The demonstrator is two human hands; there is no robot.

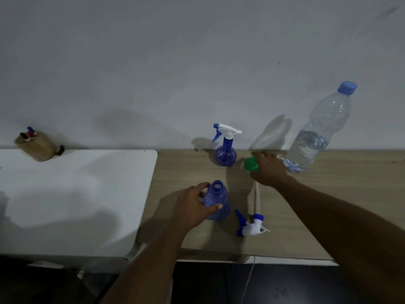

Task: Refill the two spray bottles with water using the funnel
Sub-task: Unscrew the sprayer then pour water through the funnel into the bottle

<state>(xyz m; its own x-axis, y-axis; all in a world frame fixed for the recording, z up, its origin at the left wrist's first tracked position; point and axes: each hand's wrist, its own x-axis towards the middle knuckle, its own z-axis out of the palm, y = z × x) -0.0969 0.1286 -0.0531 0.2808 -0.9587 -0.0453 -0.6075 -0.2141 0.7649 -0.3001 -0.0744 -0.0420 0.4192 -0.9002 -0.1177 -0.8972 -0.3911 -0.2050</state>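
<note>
Left hand (192,207) grips open spray bottle (217,200), steadying it | right hand (268,170) clasps green funnel (251,164), behind-right of that bottle | advice: keep bottle upright, seat spout squarely in neck before pouring.

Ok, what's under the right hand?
The green funnel pokes out from under the right hand, which curls over it and covers the rest; its spout cannot be seen.

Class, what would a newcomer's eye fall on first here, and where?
The left hand grips an open blue spray bottle on the wooden table, its trigger head lying beside it. The right hand holds a green funnel farther back, near a tall part-full water bottle at far right.
</note>
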